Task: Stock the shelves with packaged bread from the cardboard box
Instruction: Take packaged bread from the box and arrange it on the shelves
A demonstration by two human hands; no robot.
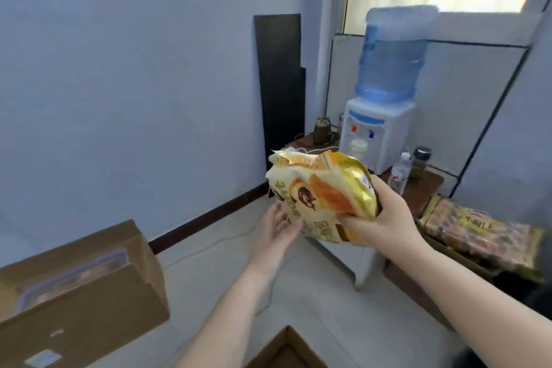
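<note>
Pale tiled floor (pixel 313 293), blue wall (pixel 149 98). Right hand (pixel 385 218) grasps yellow plastic bread packet (pixel 322 197); left hand (pixel 277 236) fingers released, touching it. Brown cardboard box (pixel 286 349) cut off at 6 o'clock.

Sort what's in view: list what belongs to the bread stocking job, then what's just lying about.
Job:
yellow plastic bread packet, gripped by right hand
open left hand
brown cardboard box
packaged bread at right

Lying about:
white water dispenser with blue bottle
clear plastic bottle
black board against wall

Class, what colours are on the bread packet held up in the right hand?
The bread packet is shiny gold and yellow-orange with a printed bread picture, seen in the head view, gripped by the right hand.
</note>
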